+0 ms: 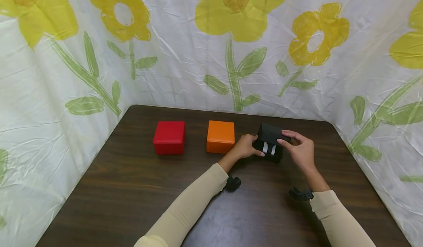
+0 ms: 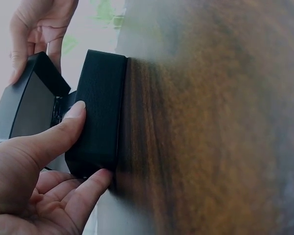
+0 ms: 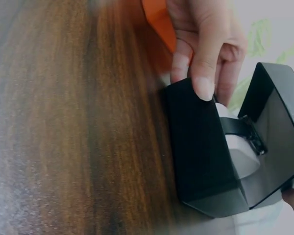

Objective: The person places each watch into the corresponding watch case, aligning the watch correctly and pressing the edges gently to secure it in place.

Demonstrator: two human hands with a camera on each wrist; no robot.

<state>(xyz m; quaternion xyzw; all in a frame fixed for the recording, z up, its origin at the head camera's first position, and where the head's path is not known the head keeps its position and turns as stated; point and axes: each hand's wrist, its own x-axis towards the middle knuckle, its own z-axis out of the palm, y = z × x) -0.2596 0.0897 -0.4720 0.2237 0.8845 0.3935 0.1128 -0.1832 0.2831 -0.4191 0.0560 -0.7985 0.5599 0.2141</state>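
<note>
A black box (image 3: 203, 147) stands on the table at the right, its hinged lid (image 1: 270, 132) raised. Inside it sits a white cushion (image 3: 244, 159) with a black buckled strap (image 3: 236, 126), like a watch strap, wrapped round it. My left hand (image 1: 245, 146) grips the left end of the box base, thumb on the front wall and fingers at the end near the tabletop. With thumb and fingers, my right hand (image 1: 301, 149) pinches the right end of the lid. The face of whatever the strap belongs to is hidden.
An orange box (image 1: 220, 136) is just left of my left hand, and a red box (image 1: 169, 137) stands farther left; both have their lids down. The dark wooden table (image 1: 132, 203) ends at a flower-printed curtain (image 1: 178, 81) behind and at the sides.
</note>
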